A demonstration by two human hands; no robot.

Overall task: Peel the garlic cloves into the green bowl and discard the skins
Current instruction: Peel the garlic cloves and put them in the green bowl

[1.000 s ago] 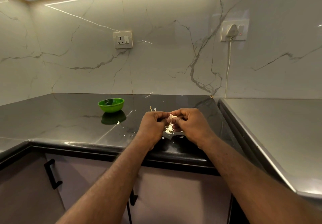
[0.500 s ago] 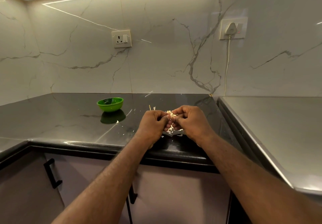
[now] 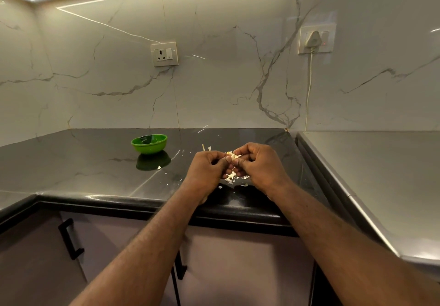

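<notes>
Grip: left hand and right hand, fingers curled, pinch one garlic clove between them.
Peelings: pale skins lie on the counter, 6 o'clock of the clove.
Bowl: green bowl, 10 o'clock of the hands, well apart.

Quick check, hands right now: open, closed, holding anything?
Left hand: closed, fingers curled, pinching the garlic clove.
Right hand: closed, pinching the same garlic clove from the other side.

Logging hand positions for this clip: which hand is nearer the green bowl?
Left. The left hand is right of the green bowl and closer to the person; the right hand lies farther right, beyond the garlic clove both pinch.
</notes>
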